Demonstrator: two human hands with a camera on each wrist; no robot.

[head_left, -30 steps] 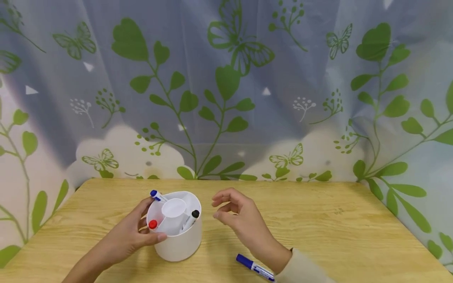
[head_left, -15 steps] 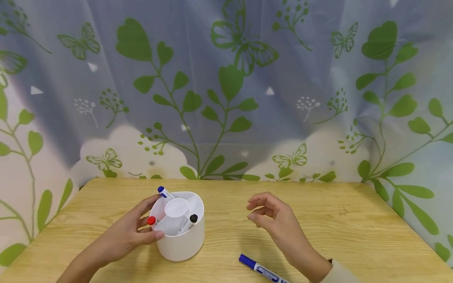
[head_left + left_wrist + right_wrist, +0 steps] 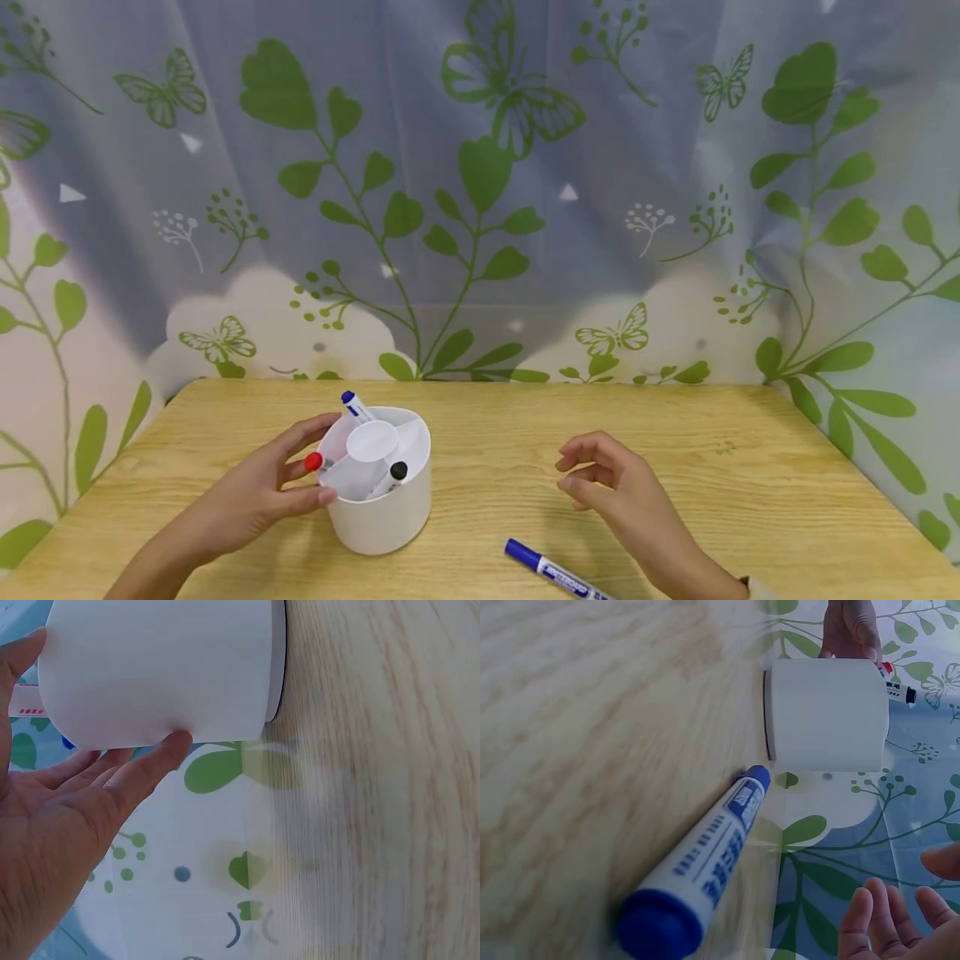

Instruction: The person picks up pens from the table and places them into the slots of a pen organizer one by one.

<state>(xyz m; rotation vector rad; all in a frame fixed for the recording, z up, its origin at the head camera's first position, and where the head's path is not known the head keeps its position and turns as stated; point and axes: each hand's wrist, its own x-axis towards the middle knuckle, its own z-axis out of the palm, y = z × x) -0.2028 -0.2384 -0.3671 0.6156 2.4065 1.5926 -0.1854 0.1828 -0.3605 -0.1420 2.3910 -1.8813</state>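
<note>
A round white pen holder (image 3: 380, 521) with inner compartments stands on the wooden table, left of centre. My left hand (image 3: 262, 483) grips its left side, thumb at the front of the rim and fingers round the back. Out of the holder lean a blue-capped marker (image 3: 357, 406) at the back, a red-capped marker (image 3: 315, 462) at the left and a black-capped marker (image 3: 392, 478) at the front right. Off to the right, my right hand (image 3: 630, 500) hangs above the table, fingers loosely bent around nothing. Below and left of it lies another blue marker (image 3: 555, 568).
The wooden table (image 3: 480, 450) runs back to a curtain (image 3: 420, 208) printed with green leaves and butterflies. In the right wrist view, the loose blue marker (image 3: 712, 847) lies close to the camera, its far end pointing toward the holder.
My right hand has moved away from the holder to the right. The holder has turned clockwise in my left hand, and its markers have shifted round with it. The loose marker stays put.
</note>
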